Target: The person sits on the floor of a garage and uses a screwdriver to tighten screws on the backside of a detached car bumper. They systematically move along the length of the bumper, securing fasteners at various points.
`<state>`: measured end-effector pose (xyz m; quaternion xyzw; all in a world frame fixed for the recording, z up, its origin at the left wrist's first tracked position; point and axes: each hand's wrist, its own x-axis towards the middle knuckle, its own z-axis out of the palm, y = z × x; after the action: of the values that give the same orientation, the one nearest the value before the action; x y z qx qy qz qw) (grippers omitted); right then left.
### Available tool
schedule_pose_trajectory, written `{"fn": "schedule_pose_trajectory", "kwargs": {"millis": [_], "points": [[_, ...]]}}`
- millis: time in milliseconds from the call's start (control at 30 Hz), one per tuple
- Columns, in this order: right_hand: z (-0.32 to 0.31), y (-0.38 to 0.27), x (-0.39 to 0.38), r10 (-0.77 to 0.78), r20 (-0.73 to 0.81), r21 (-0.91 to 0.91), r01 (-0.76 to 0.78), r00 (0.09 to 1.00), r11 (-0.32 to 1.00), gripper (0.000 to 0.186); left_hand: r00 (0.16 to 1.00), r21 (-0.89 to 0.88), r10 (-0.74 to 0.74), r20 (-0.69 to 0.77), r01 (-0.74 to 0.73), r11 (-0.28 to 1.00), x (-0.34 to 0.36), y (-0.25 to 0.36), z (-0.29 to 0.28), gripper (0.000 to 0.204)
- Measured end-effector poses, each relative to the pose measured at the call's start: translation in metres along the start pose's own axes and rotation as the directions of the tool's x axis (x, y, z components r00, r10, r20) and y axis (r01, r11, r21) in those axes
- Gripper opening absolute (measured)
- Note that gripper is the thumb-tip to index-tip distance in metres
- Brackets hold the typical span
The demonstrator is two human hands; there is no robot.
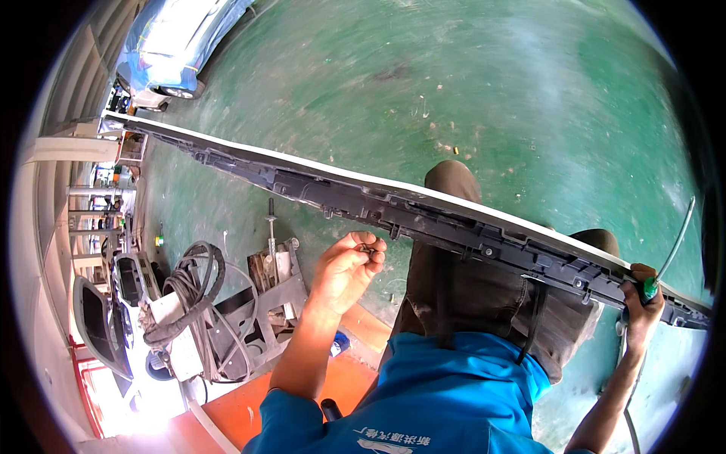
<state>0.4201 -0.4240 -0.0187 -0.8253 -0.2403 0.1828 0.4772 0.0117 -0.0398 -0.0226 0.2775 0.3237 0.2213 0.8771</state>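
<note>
A long black plastic car trim panel (333, 193) with a white outer edge slants across my view, lying over my knees. Clip seats and ribs line its near side. My left hand (349, 265) is just below the panel's near edge, apart from it. Its thumb and fingers pinch a small dark piece (367, 250), too small to name surely. Near the panel's right end, my right hand (643, 306) is closed around a green-handled tool (650, 287) with a long thin shaft pointing up and away. That hand also rests against the panel; part of the handle is hidden in it.
At the left stands a grey cart (291, 303) with coiled hoses (197, 287) and tools. A car wrapped in blue sheeting (181, 45) is at the far left. Beside me is an orange surface (242, 405). Small debris (456, 150) lies on the green floor (491, 91).
</note>
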Motion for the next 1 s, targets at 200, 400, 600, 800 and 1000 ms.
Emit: {"fn": "schedule_pose_trajectory", "kwargs": {"millis": [200,400,600,800,1000], "points": [[0.0,0.004,-0.001,-0.02,-0.005,0.021,0.02,1.0,1.0,0.02,0.994,0.081,0.08,-0.074,-0.074,0.994,-0.007,-0.01,0.008,0.022],[-0.001,0.004,0.0,-0.038,0.016,0.0,0.038,0.999,0.999,0.02,0.992,0.065,0.077,-0.1,-0.07,0.995,-0.007,-0.014,0.003,0.031],[-0.001,0.005,-0.001,-0.049,0.011,0.004,0.049,0.999,0.999,0.023,0.946,0.227,0.157,-0.284,-0.093,0.97,0.005,-0.02,-0.021,0.035],[-0.004,0.005,-0.001,0.011,0.033,0.011,-0.011,0.999,1.0,0.023,0.92,0.403,0.279,-0.274,-0.153,0.902,0.019,-0.018,-0.036,0.027],[-0.004,0.006,-0.002,-0.048,0.034,-0.021,0.049,0.998,0.999,0.024,0.898,0.421,0.352,-0.264,-0.221,0.88,0.028,-0.017,-0.035,0.019]]}}
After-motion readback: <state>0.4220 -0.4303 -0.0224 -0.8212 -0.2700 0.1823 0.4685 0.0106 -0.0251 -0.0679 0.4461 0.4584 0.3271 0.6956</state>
